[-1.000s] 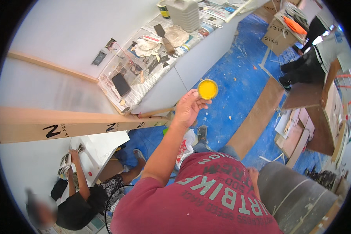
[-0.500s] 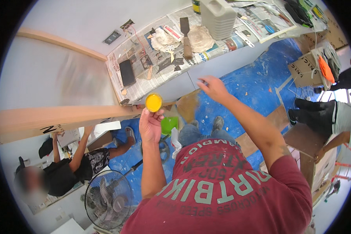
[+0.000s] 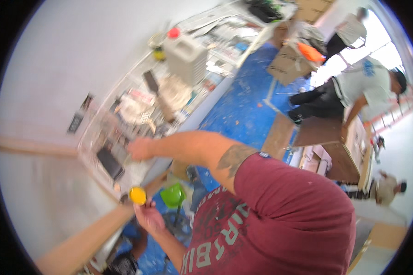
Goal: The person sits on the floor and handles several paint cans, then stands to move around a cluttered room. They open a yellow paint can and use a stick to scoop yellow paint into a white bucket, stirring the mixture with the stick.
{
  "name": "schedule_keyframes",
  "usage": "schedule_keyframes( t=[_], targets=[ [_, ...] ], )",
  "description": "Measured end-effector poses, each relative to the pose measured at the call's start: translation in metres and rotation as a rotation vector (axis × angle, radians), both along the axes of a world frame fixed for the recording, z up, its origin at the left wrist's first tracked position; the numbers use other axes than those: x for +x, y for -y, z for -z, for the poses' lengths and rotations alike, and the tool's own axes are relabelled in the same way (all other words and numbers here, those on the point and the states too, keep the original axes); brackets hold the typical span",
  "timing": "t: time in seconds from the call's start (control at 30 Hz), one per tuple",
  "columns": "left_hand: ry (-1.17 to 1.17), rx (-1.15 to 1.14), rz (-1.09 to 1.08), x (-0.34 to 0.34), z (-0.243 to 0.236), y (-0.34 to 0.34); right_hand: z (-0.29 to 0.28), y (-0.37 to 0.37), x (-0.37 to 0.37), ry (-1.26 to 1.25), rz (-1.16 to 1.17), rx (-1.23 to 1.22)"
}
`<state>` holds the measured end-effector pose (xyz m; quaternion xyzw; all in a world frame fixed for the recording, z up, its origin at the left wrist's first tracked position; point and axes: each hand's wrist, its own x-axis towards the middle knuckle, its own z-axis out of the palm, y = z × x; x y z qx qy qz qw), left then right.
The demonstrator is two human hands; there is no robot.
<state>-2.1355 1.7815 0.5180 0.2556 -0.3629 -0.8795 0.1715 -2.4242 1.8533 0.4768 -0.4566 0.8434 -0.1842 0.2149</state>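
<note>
My left hand (image 3: 149, 216) is closed around a small round pot with bright yellow contents (image 3: 137, 195), held up in front of the counter's near corner. My right hand (image 3: 141, 149) is stretched across my body, over the newspaper-covered counter (image 3: 140, 168). Motion smears its fingers, so I cannot tell whether they hold anything. Close to it lies a black phone (image 3: 110, 162). Farther along the counter are a flat-bladed tool with a wooden handle (image 3: 158, 95), crumpled whitish cloths (image 3: 134, 110) and a pale plastic jerrycan (image 3: 184, 59) with a red cap.
A yellow-labelled tin (image 3: 157, 49) stands behind the jerrycan. Below the counter sits a green dustpan (image 3: 172, 195). Blue sheeting (image 3: 236, 110) covers the floor, with cardboard boxes (image 3: 289, 63) beyond. A person in a white shirt (image 3: 353, 87) leans over brown panels (image 3: 323, 133) at right.
My right hand has swung left, from above the floor to over the counter near the phone. The view has turned and shifted. My left hand still holds the yellow pot.
</note>
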Motion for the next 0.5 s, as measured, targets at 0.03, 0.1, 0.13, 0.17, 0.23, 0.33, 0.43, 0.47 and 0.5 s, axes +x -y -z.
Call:
schedule_keyframes(
  t=[0.03,0.1,0.13,0.17,0.23,0.33,0.43,0.47,0.5],
  targets=[
    [0.004,-0.008,0.053,-0.013,0.000,0.002,0.010,-0.005,-0.010,-0.366,-0.336,0.008],
    [0.040,-0.063,0.110,-0.028,-0.001,0.012,0.009,-0.008,-0.013,-0.426,-0.340,0.016],
    [0.023,-0.057,0.166,-0.038,-0.002,0.016,0.010,-0.010,-0.013,-0.377,-0.266,-0.018],
    [0.006,-0.053,0.220,-0.048,-0.004,0.019,0.011,-0.012,-0.013,-0.330,-0.194,-0.056],
    [-0.026,-0.050,0.304,-0.065,-0.007,0.025,0.001,-0.024,-0.009,-0.227,0.027,-0.332],
    [-0.117,0.002,0.448,-0.088,-0.015,0.026,-0.055,-0.077,0.018,-0.040,0.464,-0.729],
    [-0.114,-0.029,0.561,-0.109,-0.028,-0.006,-0.054,-0.174,0.066,0.265,0.909,-0.817],
    [-0.132,-0.009,0.631,-0.117,-0.026,-0.022,-0.048,-0.213,0.091,0.365,1.014,-0.864],
    [-0.141,0.002,0.698,-0.122,-0.025,-0.035,-0.040,-0.249,0.124,0.463,1.168,-1.028]
  ],
)
